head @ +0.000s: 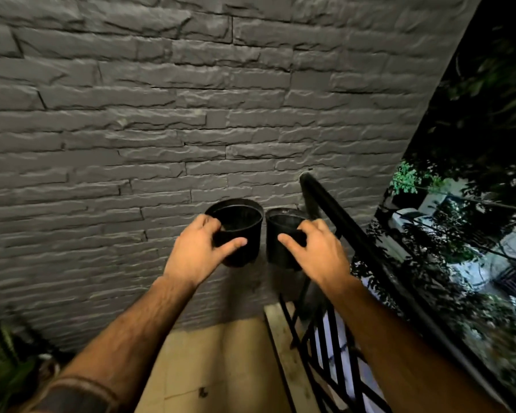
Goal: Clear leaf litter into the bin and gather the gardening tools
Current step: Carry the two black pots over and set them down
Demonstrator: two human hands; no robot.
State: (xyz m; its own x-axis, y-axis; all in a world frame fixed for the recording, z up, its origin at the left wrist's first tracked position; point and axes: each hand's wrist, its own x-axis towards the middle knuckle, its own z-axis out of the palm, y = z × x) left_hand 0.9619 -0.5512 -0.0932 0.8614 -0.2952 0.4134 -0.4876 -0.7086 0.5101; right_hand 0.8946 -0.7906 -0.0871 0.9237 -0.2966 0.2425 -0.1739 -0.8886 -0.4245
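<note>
At the far end of the balcony, in front of the grey stone wall (131, 114), I hold two black plastic pots, one in each hand. My left hand (197, 248) grips the left pot (242, 228): the fingers curl over the near rim and the thumb lies across the outer side. My right hand (319, 248) grips the right pot (280, 248) the same way, fingers over the rim, thumb across the near face. A rim grip leaves each mouth clear and keeps each pot upright, so I judge that nothing inside would spill. The interiors are dark; I cannot tell whether either pot holds soil or leaves.

The pots are side by side with a narrow gap between them, raised off the tan tiled floor (215, 353). The right pot is just beside the black railing (349, 234), which runs from the wall toward the near right. A green plant (3, 368) shows at the near left.

No bin and no loose leaf litter is in view. I judge this to be the gathering step, both pots carried at once to save a trip.
</note>
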